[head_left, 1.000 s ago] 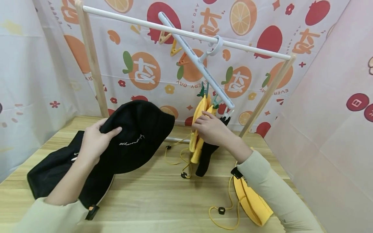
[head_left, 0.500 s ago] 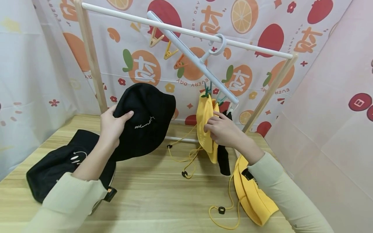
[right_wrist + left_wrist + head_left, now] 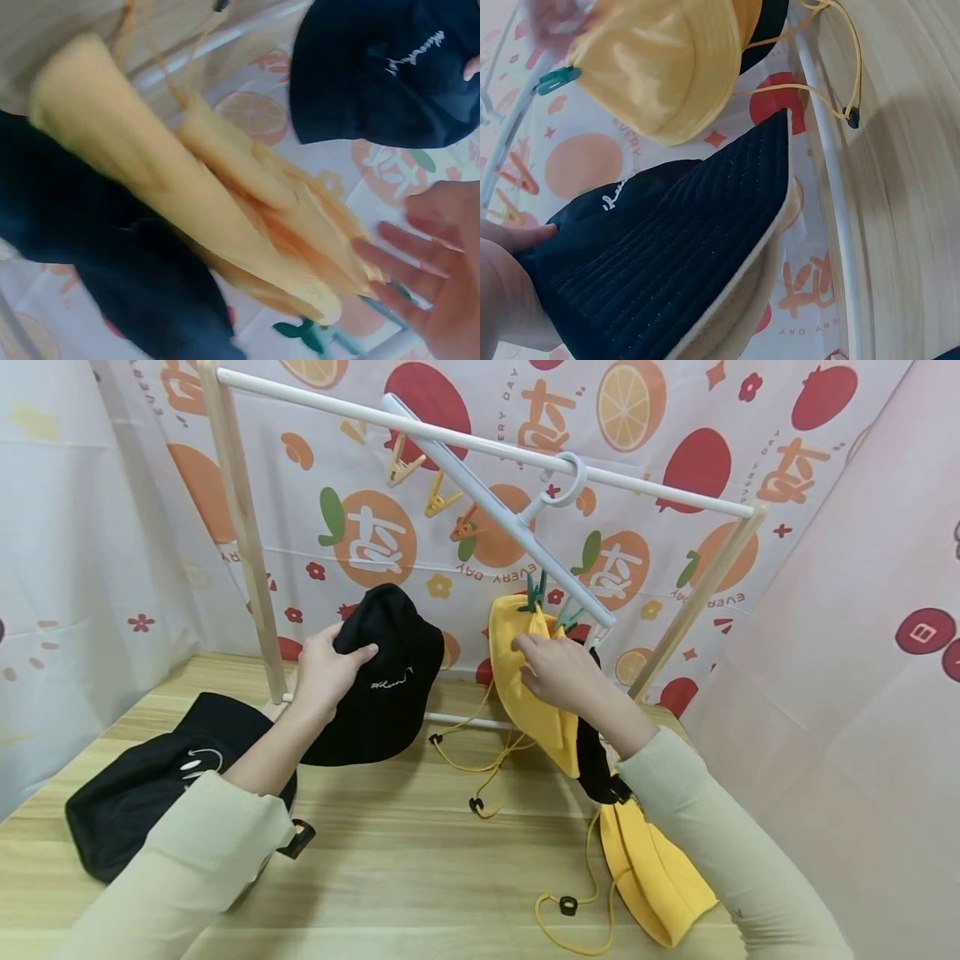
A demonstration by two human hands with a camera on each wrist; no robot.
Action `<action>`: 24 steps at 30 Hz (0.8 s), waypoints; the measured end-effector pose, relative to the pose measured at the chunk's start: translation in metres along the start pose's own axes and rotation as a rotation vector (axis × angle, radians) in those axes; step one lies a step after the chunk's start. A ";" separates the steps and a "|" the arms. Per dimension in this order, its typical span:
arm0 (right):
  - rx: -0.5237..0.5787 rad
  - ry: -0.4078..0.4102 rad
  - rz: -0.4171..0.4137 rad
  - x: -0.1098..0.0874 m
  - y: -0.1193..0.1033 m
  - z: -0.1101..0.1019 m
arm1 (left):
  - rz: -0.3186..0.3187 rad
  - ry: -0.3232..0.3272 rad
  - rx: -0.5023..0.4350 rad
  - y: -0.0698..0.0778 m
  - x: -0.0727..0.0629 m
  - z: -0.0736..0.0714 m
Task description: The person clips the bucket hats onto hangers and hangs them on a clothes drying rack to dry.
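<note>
My left hand (image 3: 324,672) pinches the crown of a black bucket hat (image 3: 393,718) with white script stitching, held up left of the rack's middle. Its stitched brim and beige lining show in the left wrist view. My right hand (image 3: 562,672) is at the upper part of the yellow bucket hats (image 3: 517,681), which hang from green clips (image 3: 536,593) on a pale blue hanger (image 3: 487,497). In the right wrist view its fingers (image 3: 412,277) are loosely spread beside the yellow cloth, pinching nothing. Behind the yellow hats hangs a black hat (image 3: 595,772).
The hanger hooks on the white rail (image 3: 322,400) of a wooden rack, with free clips (image 3: 442,497) at its far end. A black hat with a smiley (image 3: 142,793) lies at left. Front right lies a yellow hat (image 3: 652,868) with a cord (image 3: 540,910).
My left hand has carried the black bucket hat rightward, towards the rack's middle. The hanging yellow hats have swung and turned beside my right hand, showing more of a broad side.
</note>
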State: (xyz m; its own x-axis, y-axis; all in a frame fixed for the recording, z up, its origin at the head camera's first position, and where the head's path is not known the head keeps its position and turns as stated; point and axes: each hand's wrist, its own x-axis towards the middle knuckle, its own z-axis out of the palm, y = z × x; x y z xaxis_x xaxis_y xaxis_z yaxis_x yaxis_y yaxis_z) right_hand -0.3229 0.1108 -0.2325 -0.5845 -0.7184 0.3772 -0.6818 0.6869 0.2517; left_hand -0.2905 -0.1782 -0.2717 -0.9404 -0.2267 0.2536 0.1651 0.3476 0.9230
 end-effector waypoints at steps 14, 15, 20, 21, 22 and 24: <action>0.103 -0.071 0.464 0.131 -0.020 -0.040 | 0.003 -0.066 0.011 0.006 0.000 0.019; 0.119 -0.080 0.482 0.134 -0.020 -0.039 | 0.003 -0.067 0.003 0.007 0.000 0.020; 0.182 -0.057 0.560 0.137 -0.011 -0.033 | 0.009 -0.090 -0.039 0.010 -0.001 0.022; 0.200 -0.047 0.574 0.137 -0.009 -0.033 | 0.010 -0.096 -0.053 0.010 0.000 0.023; 0.203 -0.035 0.580 0.137 -0.007 -0.032 | 0.012 -0.099 -0.057 0.011 0.000 0.024; 0.213 -0.016 0.589 0.137 -0.003 -0.033 | 0.015 -0.101 -0.064 0.011 0.001 0.025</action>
State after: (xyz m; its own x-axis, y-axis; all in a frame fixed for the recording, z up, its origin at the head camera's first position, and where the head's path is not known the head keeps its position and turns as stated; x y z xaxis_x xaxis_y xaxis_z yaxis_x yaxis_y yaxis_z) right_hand -0.3863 0.0140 -0.1525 -0.8941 -0.2284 0.3852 -0.3148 0.9323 -0.1780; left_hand -0.2969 -0.1523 -0.2686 -0.9623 -0.1279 0.2399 0.1948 0.2911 0.9366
